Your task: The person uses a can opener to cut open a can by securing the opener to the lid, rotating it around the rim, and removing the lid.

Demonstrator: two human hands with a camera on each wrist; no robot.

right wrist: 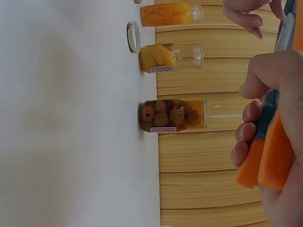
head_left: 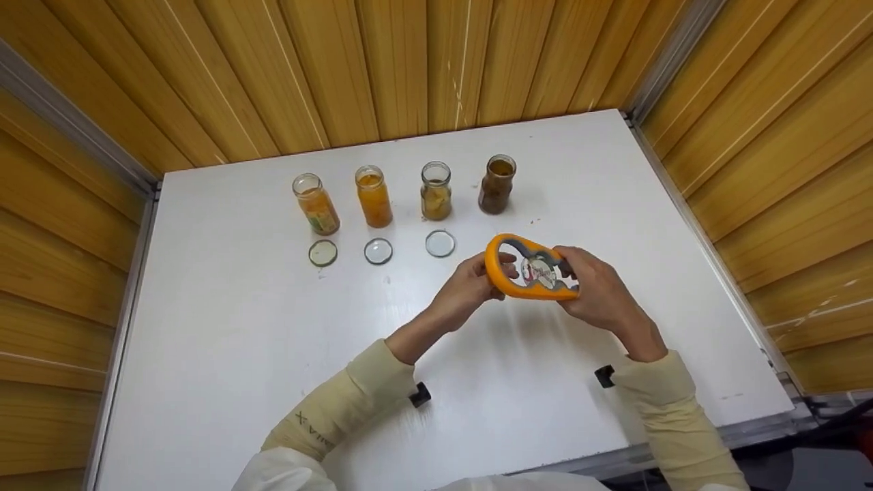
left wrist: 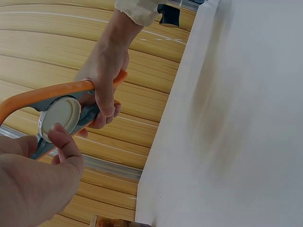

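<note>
My right hand (head_left: pixel 600 290) grips the handle end of an orange and grey jar opener (head_left: pixel 499 269), held above the table. Inside its toothed grey opening sits a round jar lid (head_left: pixel 540 273); the left wrist view shows the lid's pale underside. My left hand (head_left: pixel 470 290) is at the opener's looped end, its fingers loosely bent. In the left wrist view, a left fingertip (left wrist: pixel 57 128) overlaps the lid's edge; whether it presses there is unclear. Beyond the hands stands an uncovered jar of dark olives (head_left: pixel 496 191), also visible in the right wrist view.
Left of the olive jar stand three more uncovered jars: one with pale yellow pieces (head_left: pixel 436 201), one orange (head_left: pixel 375 204), and a labelled orange one (head_left: pixel 319 211). Three lids (head_left: pixel 440 243) lie before them. Wood-patterned panels (head_left: pixel 389 68) border the white table (head_left: pixel 225 307).
</note>
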